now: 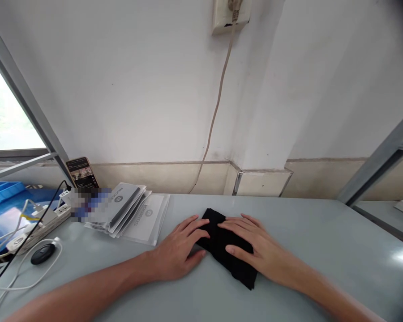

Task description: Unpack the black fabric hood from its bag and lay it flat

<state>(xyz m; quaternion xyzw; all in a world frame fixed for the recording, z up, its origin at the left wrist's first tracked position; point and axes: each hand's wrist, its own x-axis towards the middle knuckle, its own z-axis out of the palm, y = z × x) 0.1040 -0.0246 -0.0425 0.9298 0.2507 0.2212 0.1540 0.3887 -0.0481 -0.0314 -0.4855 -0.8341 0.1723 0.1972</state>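
A folded piece of black cloth point(226, 257) lies slantwise on the grey tabletop in front of me; what kind of item it is I cannot make out. My left hand point(179, 250) rests at its left edge, fingers spread, fingertips touching the cloth and the thumb on the table. Across the cloth's right part lies my right hand point(255, 246), flat with fingers stretched out, covering some of it. Neither hand grips the cloth.
Printed clear plastic bags point(130, 210) are stacked left of my hands. Behind them a phone point(82, 174) leans upright. A power strip point(43, 230) with cables, a small black round device point(43, 254) and a blue tray point(3, 192) are farther left. Metal frame posts point(383, 152) flank the table.
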